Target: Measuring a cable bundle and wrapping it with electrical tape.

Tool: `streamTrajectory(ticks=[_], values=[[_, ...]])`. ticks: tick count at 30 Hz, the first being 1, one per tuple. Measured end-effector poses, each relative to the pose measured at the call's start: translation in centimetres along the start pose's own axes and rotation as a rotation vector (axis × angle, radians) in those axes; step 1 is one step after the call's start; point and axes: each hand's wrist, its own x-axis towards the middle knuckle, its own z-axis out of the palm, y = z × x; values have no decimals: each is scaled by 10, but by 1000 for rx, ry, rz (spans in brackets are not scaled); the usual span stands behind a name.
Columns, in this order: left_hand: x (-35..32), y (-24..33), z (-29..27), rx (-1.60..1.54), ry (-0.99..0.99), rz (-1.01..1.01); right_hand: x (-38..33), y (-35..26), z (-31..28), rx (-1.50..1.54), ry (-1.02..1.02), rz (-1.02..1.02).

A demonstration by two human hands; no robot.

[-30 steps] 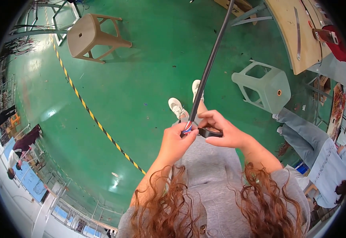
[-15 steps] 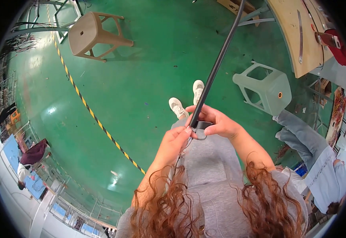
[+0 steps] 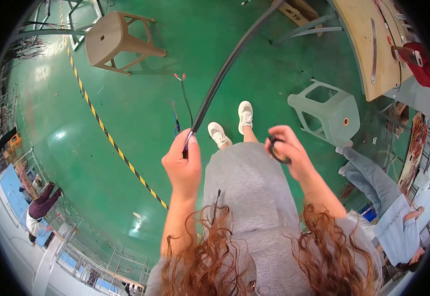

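Observation:
A long black sleeved cable [image 3: 221, 73] runs from the upper edge down to my left hand [image 3: 184, 165], which is closed around its end. Beside that end, thin wires [image 3: 186, 96] stick up past my fingers, one dark with small red tips and another bluish. My right hand [image 3: 296, 155] is apart from the cable, to the right over my lap. Its fingers are hooked around a black ring that looks like a roll of tape [image 3: 273, 148]. The exact end of the cable is hidden in my left fist.
A beige stool [image 3: 105, 42] stands at the upper left, a pale green stool [image 3: 348, 111] on its side at the right. Beyond that are a wooden table [image 3: 358, 54] and a seated person [image 3: 390, 197]. Yellow-black floor tape [image 3: 104, 126] crosses the green floor [image 3: 146, 108].
My hands were together at the cable's end and have drawn apart. The left moved left and up with the cable; the right moved right with the tape roll. The loose wires now show.

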Motion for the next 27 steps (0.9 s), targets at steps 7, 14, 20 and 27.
streamTrajectory(ticks=[7,14,20,27], values=[[-21,9,16,-286,-567,-219,22,-1,4,-198,-140,-74],[-29,12,16,-288,-623,-399,28,1,22,89,-392,-80],[-35,18,25,-57,-440,-201,18,-1,30,-70,-244,-205],[-25,19,29,-144,-365,-80,21,-9,36,-206,-189,-278]])
